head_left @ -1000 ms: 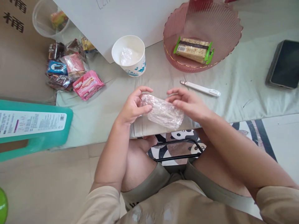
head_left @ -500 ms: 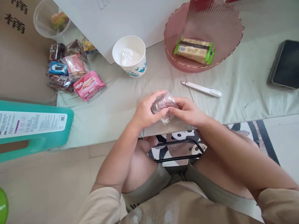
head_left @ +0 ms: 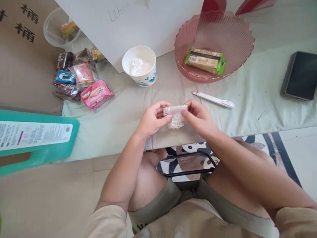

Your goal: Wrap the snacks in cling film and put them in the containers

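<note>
Between my two hands, near the table's front edge, is a small crinkled clear plastic packet (head_left: 176, 119) with a flat folded strip along its top. My left hand (head_left: 153, 119) pinches its left end between thumb and fingers. At the upper right corner, my right hand (head_left: 198, 117) grips the plastic the same way. What the packet contains, if anything, I cannot make out. Beyond my hands stands a white paper cup (head_left: 146, 79) with crumpled clear plastic (head_left: 139, 66) inside. A slim white cutter (head_left: 213, 99) lies to the right, apart from my hand.
A pink ribbed bowl (head_left: 230, 29) holds green-ended wrapped biscuits (head_left: 205, 60). Several wrapped snacks, including a pink wafer pack (head_left: 96, 95), lie left, near a clear tub (head_left: 53, 31). A white board (head_left: 128, 26), teal jug (head_left: 59, 143) and dark phone-like box (head_left: 300, 76) surround the area.
The packet went from a bunched shape to a flatter one with its folded top edge stretched between my hands. My right hand has shifted to its upper corner. The camera view moved slightly.
</note>
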`<state>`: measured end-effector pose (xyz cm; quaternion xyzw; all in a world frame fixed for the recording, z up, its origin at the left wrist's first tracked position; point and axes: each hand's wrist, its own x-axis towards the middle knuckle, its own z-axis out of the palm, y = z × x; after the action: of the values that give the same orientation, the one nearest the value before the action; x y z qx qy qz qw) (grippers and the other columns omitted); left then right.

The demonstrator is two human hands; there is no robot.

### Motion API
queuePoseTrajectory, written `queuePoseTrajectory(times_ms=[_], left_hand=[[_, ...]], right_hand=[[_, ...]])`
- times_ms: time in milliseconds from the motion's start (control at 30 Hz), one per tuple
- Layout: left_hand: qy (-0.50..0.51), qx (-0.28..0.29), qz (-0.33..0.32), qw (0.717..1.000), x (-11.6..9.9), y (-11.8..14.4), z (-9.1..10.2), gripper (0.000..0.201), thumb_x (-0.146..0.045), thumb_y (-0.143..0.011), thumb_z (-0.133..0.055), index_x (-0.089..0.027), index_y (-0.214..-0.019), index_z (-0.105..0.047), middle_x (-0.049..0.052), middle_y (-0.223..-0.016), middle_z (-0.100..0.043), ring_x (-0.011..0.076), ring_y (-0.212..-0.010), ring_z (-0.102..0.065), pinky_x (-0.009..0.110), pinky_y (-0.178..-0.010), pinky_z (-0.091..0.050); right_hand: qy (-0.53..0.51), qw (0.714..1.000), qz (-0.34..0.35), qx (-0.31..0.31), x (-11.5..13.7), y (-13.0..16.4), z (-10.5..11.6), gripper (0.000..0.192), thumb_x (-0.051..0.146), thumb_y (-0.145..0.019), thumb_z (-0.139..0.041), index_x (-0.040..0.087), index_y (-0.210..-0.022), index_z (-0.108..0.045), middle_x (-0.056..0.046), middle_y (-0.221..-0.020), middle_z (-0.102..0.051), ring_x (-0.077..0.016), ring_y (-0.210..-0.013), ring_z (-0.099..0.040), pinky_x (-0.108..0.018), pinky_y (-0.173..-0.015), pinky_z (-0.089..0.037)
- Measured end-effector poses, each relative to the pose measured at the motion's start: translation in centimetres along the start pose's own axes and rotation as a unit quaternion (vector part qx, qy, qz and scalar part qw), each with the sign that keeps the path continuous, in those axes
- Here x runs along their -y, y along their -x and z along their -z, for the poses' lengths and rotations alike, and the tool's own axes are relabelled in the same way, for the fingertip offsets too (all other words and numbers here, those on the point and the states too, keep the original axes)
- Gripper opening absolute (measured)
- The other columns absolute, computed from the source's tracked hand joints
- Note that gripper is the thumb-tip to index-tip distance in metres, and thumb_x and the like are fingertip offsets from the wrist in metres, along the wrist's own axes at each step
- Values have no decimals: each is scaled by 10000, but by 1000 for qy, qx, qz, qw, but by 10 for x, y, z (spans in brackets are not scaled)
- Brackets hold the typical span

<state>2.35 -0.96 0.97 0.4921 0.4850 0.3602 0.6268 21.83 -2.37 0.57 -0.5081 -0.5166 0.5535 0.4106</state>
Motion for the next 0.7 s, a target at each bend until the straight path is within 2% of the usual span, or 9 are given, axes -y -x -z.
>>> queuePoseTrajectory(times_ms=[133,200,333,400,500,600,700], left_hand=[[36,-1,20,999,-1,-3,-2,395,-329,-646,-908,-185,-946,-695,6,-756,-726,108,-607,-646,221,-593,-537],[43,-4,0,999,-2,-5,-3,375,-406,-674,-909,-187,-893,-698,2,-725,-704,98,-591,-613,215,-572,-510],[48,-81,-76,993,1,-8,-7,353,-499,-767,-850,-191,-778,-679,-3,-686,-646,90,-594,-558,212,-559,-461],[65,-101,-77,990,3,-8,-7,341,-501,-783,-833,-199,-818,-677,-12,-685,-626,88,-581,-535,211,-536,-434],[63,-70,-48,994,2,-7,-4,330,-437,-748,-857,-193,-852,-661,-16,-692,-627,87,-571,-538,213,-531,-432],[51,-68,-56,995,-1,-4,3,305,-378,-740,-842,-190,-874,-642,-11,-742,-643,90,-621,-583,215,-587,-475],[75,-17,-50,996,-4,-2,11,528,-281,-652,-878,-236,-1106,-613,-22,-864,-669,105,-705,-640,230,-657,-522]], right_hand=[[-28,999,-16,7,5,1,-1,384,532,-788,-747,246,-922,-528,33,-749,-540,-127,-650,-496,-284,-593,-403],[-7,1000,-22,6,6,2,-4,371,560,-826,-716,236,-914,-557,34,-707,-532,-121,-607,-472,-281,-553,-371],[-6,998,-2,-56,7,2,-12,349,551,-862,-692,236,-874,-543,37,-686,-520,-113,-578,-456,-278,-530,-355],[-20,998,-6,-54,7,1,-16,366,550,-839,-719,237,-896,-538,41,-691,-524,-111,-573,-456,-274,-524,-361],[-39,999,-14,-24,6,-1,-24,450,577,-780,-780,239,-942,-531,41,-722,-539,-116,-601,-486,-272,-543,-391],[-64,998,-5,27,4,0,-30,527,591,-726,-835,247,-989,-535,21,-811,-586,-139,-688,-545,-292,-611,-449],[-32,999,-4,27,5,2,-30,440,554,-760,-816,249,-911,-537,22,-771,-565,-151,-673,-524,-318,-616,-449]])
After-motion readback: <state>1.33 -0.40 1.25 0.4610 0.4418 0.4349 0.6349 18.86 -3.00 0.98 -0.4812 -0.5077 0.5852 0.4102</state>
